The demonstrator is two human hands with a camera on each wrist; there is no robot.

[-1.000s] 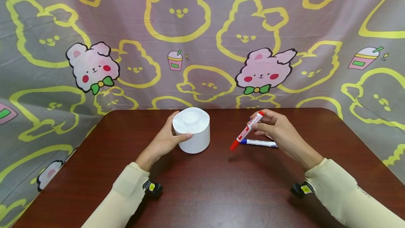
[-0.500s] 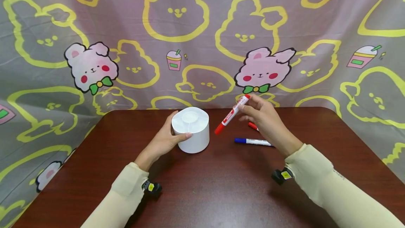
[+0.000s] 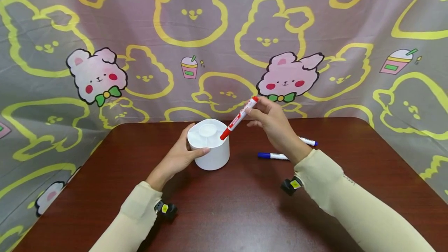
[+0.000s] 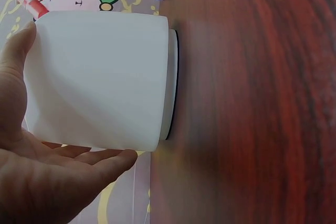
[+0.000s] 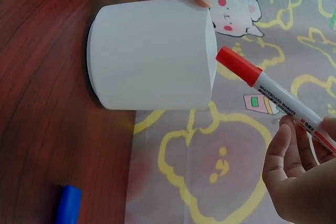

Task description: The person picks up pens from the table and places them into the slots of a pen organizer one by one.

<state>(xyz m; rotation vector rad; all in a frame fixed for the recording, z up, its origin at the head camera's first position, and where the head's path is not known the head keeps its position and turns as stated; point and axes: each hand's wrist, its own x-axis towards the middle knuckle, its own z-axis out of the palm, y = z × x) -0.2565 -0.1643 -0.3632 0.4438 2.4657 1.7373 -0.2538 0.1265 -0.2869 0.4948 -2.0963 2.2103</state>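
My left hand grips the side of a white round desk organizer, thumb near its front rim and fingers behind. The organizer stands upright on the table, and its top is split into compartments around a round middle one. Pinched between the thumb and fingers of my right hand is a red whiteboard marker. It slants with its red cap downward, and the cap overlaps the organizer's right rim in the head view. From the right wrist, the red cap shows right beside the organizer's open top.
A blue-capped marker lies on the brown table, partly covered by my right forearm. Behind it is another marker's blue end. A cartoon-printed curtain hangs along the table's back edge.
My right hand has carried the red marker up and leftward from beside the other markers to the organizer's right rim. The left hand keeps its grip on the organizer.
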